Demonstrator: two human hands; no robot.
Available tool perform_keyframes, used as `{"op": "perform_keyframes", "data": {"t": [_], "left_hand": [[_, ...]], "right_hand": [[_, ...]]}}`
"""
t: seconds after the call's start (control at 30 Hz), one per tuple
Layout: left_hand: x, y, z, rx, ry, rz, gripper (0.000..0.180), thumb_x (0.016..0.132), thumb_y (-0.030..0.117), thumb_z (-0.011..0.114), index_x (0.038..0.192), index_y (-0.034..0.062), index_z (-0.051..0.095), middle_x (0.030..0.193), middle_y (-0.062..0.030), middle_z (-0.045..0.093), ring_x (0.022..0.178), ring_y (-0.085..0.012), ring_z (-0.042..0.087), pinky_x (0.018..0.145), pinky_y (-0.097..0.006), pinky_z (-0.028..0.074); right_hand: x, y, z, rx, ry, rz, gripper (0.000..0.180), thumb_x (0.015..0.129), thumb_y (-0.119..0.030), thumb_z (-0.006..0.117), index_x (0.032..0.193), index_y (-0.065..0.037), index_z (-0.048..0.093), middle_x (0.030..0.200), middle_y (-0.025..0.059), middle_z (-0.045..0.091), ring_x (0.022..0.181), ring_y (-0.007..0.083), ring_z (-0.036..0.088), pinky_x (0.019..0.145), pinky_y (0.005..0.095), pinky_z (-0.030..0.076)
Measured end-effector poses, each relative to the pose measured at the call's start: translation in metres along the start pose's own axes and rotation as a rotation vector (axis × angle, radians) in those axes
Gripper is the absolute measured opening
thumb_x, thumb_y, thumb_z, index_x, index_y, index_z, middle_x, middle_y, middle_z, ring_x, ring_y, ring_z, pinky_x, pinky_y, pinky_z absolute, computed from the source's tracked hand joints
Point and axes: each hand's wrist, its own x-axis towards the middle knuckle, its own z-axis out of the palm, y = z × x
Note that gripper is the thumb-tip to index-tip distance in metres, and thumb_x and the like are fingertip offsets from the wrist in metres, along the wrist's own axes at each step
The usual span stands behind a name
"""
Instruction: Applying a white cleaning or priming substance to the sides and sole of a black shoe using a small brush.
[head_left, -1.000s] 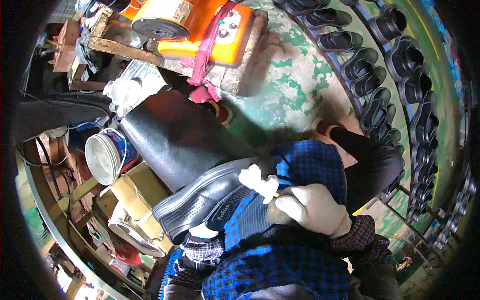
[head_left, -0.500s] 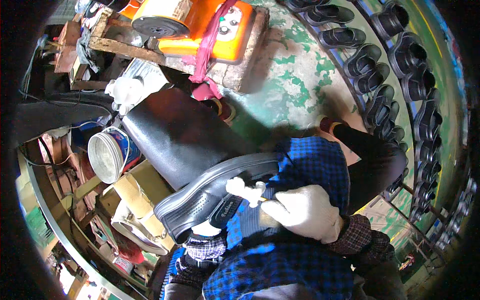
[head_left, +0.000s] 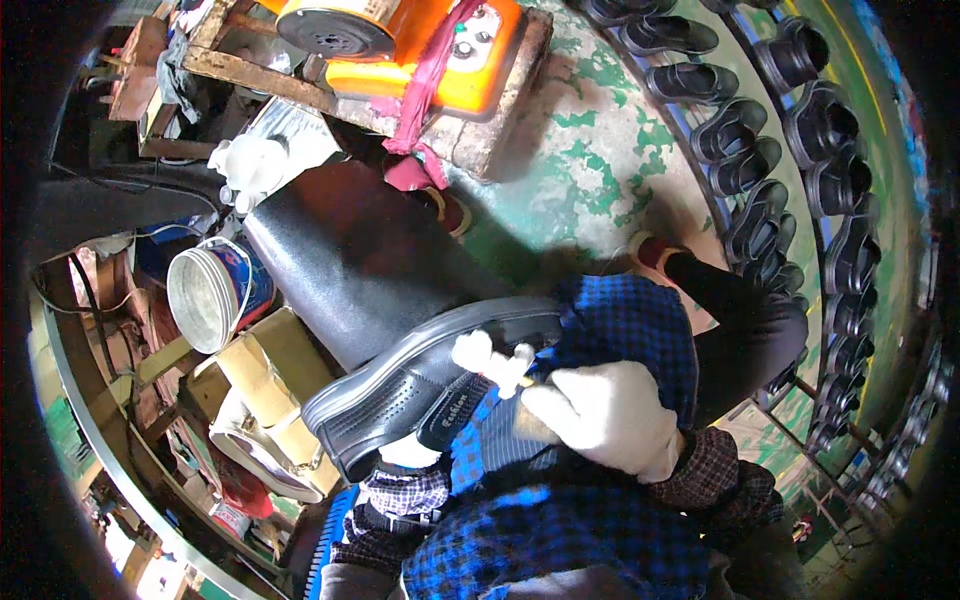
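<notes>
Right hand (head_left: pixel 610 415): gloved white, fingers curled, pointing toward ten o'clock.
Left hand (head_left: pixel 410 452): gloved, mostly hidden.

Black shoe (head_left: pixel 420 390) tilted slightly lower; right hand (head_left: pixel 610 415) shifted slightly left along its opening.

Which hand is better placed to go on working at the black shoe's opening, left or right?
Probably the right. The right hand, in a white glove, has its fingers at the black shoe near the opening. The left hand sits under the shoe, mostly hidden, and seems to support it.
</notes>
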Motion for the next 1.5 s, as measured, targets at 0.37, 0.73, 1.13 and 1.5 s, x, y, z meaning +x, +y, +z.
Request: {"op": "perform_keyframes", "data": {"t": [0.37,0.73,1.13,1.5], "left_hand": [[-0.003,0.013,-0.017,0.558,-0.227,-0.029,0.066,0.104,0.044,0.037,0.152,-0.0013,0.028,0.159,-0.0213,0.028,0.146,-0.0324,0.032,0.123,-0.048,0.023],[-0.011,-0.039,0.038,0.768,-0.03,0.22,0.056,0.109,0.036,0.025,0.153,0.0004,0.028,0.157,-0.021,0.033,0.144,-0.0354,0.036,0.121,-0.05,0.029],[-0.019,-0.046,0.068,2.698,-0.087,0.689,0.041,0.102,0.014,0.052,0.142,0.0097,0.053,0.141,-0.0132,0.057,0.129,-0.0254,0.056,0.109,-0.04,0.046],[-0.01,-0.037,0.047,1.516,-0.057,0.396,0.044,0.103,0.015,0.051,0.146,0.0076,0.048,0.142,-0.0149,0.055,0.129,-0.0254,0.056,0.11,-0.04,0.045]], "right_hand": [[0.006,-0.004,-0.006,-0.015,-0.104,0.066,0.026,0.091,-0.031,0.067,0.076,-0.009,0.066,0.061,0.013,0.059,0.051,0.0316,0.06,0.046,0.0431,0.044],[0.054,0.0,-0.023,0.451,-0.073,0.267,0.03,0.088,-0.034,0.071,0.097,-0.006,0.072,0.087,0.0115,0.071,0.077,0.0263,0.069,0.068,0.0381,0.051],[0.12,-0.006,0.014,-0.086,-0.02,-0.065,0.025,0.082,-0.029,0.075,0.088,-0.005,0.068,0.081,0.0151,0.063,0.072,0.036,0.063,0.062,0.0441,0.05],[0.122,0.003,0.005,0.039,-0.105,0.086,0.032,0.087,-0.035,0.069,0.079,-0.005,0.065,0.078,0.017,0.066,0.072,0.0384,0.066,0.063,0.0478,0.051]]}}
